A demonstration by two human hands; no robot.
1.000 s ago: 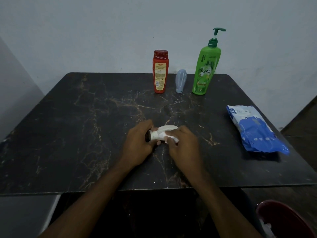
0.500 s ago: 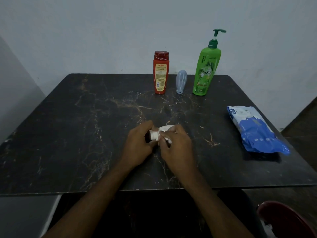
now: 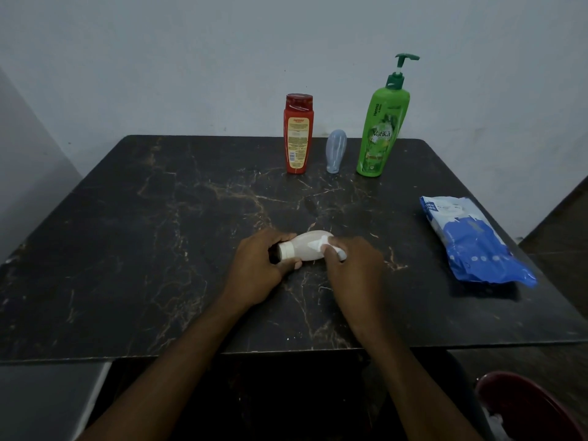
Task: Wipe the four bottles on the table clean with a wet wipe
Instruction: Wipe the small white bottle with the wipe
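Observation:
A small white bottle (image 3: 305,248) lies on its side at the middle of the dark marble table (image 3: 159,233), cap toward the left. My left hand (image 3: 257,265) grips its cap end. My right hand (image 3: 353,265) pinches a white wet wipe (image 3: 331,248) and presses it against the bottle's wide end. At the back of the table stand a red bottle (image 3: 298,135), a small pale blue bottle (image 3: 335,151) upside down on its cap, and a tall green pump bottle (image 3: 381,128).
A blue and white pack of wet wipes (image 3: 471,240) lies at the table's right side. A dark red round object (image 3: 525,405) sits below the table's front right corner. A pale wall stands right behind the table.
My right hand has slid the wipe to the right along the white bottle, uncovering more of its body. The left hand keeps its grip at the cap end.

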